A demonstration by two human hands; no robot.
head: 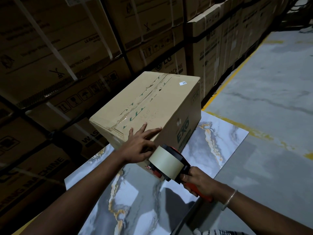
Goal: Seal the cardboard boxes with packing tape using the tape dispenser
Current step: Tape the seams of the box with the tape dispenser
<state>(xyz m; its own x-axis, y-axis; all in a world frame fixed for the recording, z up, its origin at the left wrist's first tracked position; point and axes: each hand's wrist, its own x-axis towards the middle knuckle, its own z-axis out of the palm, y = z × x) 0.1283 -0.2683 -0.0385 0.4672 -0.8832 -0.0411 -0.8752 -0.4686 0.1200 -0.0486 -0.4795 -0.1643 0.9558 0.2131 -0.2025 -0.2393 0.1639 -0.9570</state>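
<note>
At frame centre, a brown cardboard box sits on a marbled grey tabletop. The left hand rests spread on its near edge. The right hand grips the red-and-black tape dispenser, lower right, against the box.

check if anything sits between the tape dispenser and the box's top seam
Only the left hand, resting on the cardboard box's near edge beside the tape dispenser, which the right hand holds at the near side. The top seam itself is bare.
</note>
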